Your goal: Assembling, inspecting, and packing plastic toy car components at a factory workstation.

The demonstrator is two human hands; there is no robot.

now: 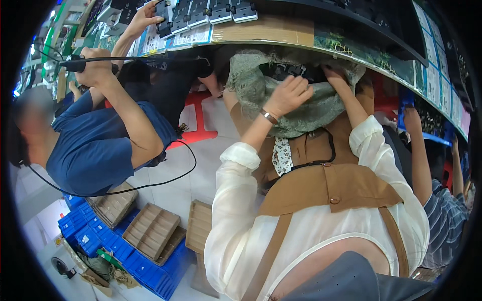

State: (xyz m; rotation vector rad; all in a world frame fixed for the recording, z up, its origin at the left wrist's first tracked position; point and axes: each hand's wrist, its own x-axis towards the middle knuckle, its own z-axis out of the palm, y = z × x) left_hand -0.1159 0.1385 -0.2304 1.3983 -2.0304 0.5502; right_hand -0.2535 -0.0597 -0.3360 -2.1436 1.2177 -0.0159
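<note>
- Left hand [288, 93]: curled shut on a fold of the cloth [261, 90], knuckles up, bracelet [269, 117] at the wrist.
- Right hand [335, 75]: tucked into the cloth's upper edge with the fingertips hidden, so cannot tell whether pinching or loose.
- Lies bunched between both hands, just under the bench [261, 32] edge and above the brown apron [326, 188].
- Looks pale green, lacy and thin, heaped in soft folds, with an opening at the top.
- Shows a black part [291, 70] in that opening, hard-edged and mostly covered; kind not clear.
- Could let the black part slide out towards the floor if the left grip slackens, with only one fold seen held.
- Could snag: open lace catches easily on hard corners, on fingertips and on the bracelet.
- Could tangle with the lanyard [329, 145] hanging just below the bundle.
- Could be knocked by the neighbour [100, 145] in blue close on the left, raised arm and tool [75, 65] cable near.
- Could be fumbled for want of sight: folds hide what the right fingers touch.
</note>
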